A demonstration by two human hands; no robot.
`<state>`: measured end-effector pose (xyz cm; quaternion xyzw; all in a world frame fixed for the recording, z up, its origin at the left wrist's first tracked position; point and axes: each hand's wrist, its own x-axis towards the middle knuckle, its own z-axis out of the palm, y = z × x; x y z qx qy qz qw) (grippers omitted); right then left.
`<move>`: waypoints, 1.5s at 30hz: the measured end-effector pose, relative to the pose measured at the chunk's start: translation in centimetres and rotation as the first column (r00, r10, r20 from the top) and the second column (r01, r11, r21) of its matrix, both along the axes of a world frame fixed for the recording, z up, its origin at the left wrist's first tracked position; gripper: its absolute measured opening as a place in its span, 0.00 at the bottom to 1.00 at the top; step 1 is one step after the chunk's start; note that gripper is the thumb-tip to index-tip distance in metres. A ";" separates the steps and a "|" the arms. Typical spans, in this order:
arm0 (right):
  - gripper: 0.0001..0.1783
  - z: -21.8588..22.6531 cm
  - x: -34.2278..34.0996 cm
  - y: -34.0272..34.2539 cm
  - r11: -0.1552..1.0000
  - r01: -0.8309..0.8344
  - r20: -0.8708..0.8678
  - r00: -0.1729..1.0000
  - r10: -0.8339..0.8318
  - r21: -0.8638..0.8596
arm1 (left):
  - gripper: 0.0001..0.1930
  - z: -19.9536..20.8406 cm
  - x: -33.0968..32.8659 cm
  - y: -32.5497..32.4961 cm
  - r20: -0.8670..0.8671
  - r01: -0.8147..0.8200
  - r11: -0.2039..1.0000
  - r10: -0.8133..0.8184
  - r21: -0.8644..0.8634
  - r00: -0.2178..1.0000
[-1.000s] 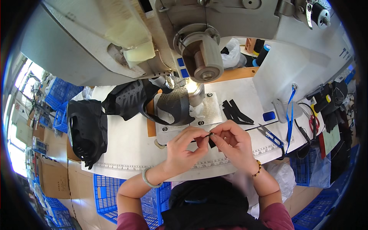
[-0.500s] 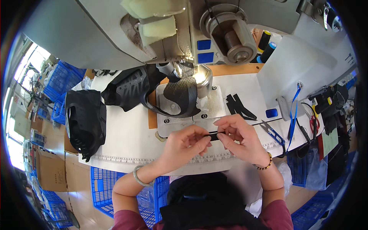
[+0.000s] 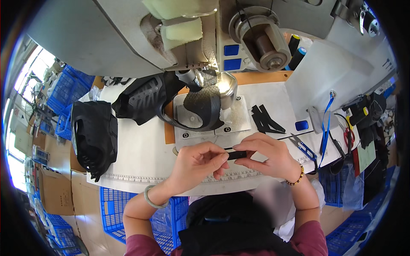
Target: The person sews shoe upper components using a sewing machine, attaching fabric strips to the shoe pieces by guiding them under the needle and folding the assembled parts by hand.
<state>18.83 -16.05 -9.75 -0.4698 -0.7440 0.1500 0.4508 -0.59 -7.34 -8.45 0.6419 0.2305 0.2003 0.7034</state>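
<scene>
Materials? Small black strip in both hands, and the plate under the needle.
Black strip: looks like matte synthetic or leather-like trim, flat and dull; too small to be sure. Held between left hand and right hand. Needle plate: bare metal, grey sheen, screw heads.

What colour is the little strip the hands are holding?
Black. The strip shows in the head view, pinched between the left hand and right hand.

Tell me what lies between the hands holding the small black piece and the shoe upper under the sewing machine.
In the head view, only the machine's grey metal plate lies between the hands and the shoe upper.
</scene>
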 end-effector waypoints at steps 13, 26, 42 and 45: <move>0.10 2.8 -2.1 0.1 0.885 -0.295 -0.706 0.707 -0.051 -0.360 | 0.07 2.4 -0.3 0.6 0.009 0.015 0.997 -0.016 0.071 1.000; 0.09 5.8 -4.6 5.0 0.898 -0.238 -0.783 0.600 -0.163 -0.369 | 0.07 9.1 -3.8 6.5 0.108 -0.234 0.957 0.217 0.174 0.970; 0.08 2.8 -4.4 5.3 0.982 0.047 -0.560 0.816 -0.142 -0.180 | 0.09 8.8 0.5 7.3 -0.137 -0.168 0.976 0.187 0.138 0.973; 0.13 2.6 -4.6 5.2 0.985 0.117 -0.465 0.870 -0.162 -0.124 | 0.09 8.7 0.5 7.7 -0.130 -0.203 0.978 0.206 0.036 0.970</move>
